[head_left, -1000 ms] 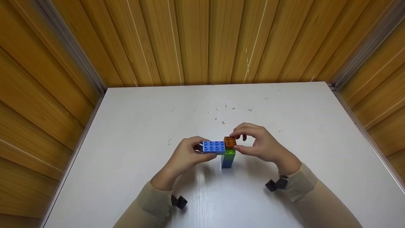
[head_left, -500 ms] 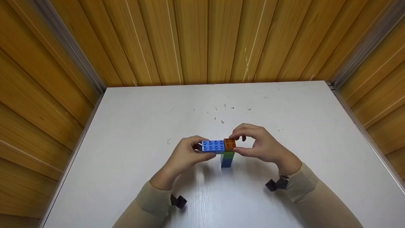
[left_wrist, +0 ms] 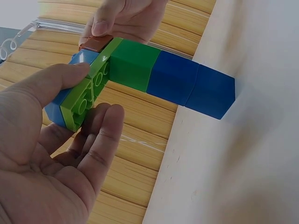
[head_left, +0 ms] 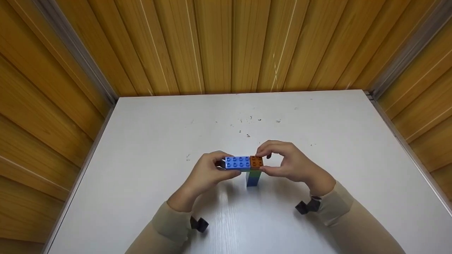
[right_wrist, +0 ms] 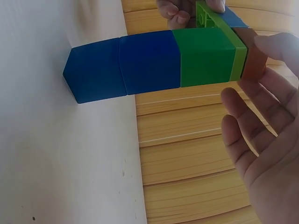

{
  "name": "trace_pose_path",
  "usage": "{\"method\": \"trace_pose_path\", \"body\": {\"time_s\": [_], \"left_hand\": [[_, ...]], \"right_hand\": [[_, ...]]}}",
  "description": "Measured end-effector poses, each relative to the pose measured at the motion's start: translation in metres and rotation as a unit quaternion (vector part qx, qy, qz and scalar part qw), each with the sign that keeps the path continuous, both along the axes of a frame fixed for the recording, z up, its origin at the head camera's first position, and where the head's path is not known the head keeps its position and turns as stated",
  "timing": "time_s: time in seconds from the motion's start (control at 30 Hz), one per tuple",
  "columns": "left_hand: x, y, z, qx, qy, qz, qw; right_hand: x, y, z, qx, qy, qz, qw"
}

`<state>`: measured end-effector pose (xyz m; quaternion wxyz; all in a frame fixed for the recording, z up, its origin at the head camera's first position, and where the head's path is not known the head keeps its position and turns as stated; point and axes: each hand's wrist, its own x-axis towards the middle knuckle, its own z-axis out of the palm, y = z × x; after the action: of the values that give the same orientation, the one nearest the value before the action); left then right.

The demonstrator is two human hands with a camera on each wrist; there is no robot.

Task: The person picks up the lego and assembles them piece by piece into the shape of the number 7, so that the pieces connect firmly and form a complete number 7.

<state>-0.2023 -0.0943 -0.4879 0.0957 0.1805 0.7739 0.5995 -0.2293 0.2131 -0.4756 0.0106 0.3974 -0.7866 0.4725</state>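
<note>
A tower of toy building bricks stands upright on the white table (head_left: pixel 159 134). Two dark blue bricks, a lower one (right_wrist: pixel 96 70) and an upper one (right_wrist: pixel 149 63), carry a green brick (right_wrist: pixel 208 58). Above it lies a thin lime-green plate (left_wrist: pixel 105 60) that juts out leftward. My left hand (head_left: pixel 208 173) pinches the long blue brick (head_left: pixel 237 163) on the plate's jutting part, thumb in front and fingers behind. Thumb and index finger of my right hand (head_left: pixel 286 162) pinch the small orange-brown brick (head_left: pixel 256 162), seated over the tower beside the blue one.
Wood-patterned panels (head_left: pixel 212 46) rise behind the table and at both sides. Small dark marks (head_left: pixel 248 135) dot the tabletop beyond the hands. A black device (head_left: pixel 200 224) sits at the left wrist, another (head_left: pixel 307 206) at the right.
The orange-brown brick has moved toward me and down, covering the lime studs that showed earlier and lining up with the blue brick. My right hand has lowered slightly; the left stays put.
</note>
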Motion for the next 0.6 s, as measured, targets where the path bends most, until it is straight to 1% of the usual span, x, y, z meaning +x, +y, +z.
{"method": "trace_pose_path", "body": {"time_s": [0.17,0.4,0.6], "left_hand": [[-0.0005,0.0006,0.0002,0.002,0.004,-0.001,1.0],[-0.0004,0.0013,0.0015,0.002,0.009,-0.002,1.0],[-0.0003,0.001,0.0001,0.013,0.002,-0.004,0.9999]], "right_hand": [[0.001,-0.0032,-0.0026,-0.01,0.011,-0.004,0.9999],[-0.0001,-0.0073,-0.0081,-0.039,0.017,0.007,0.9991],[0.0002,-0.0067,-0.0086,-0.027,0.016,0.006,0.9995]]}}
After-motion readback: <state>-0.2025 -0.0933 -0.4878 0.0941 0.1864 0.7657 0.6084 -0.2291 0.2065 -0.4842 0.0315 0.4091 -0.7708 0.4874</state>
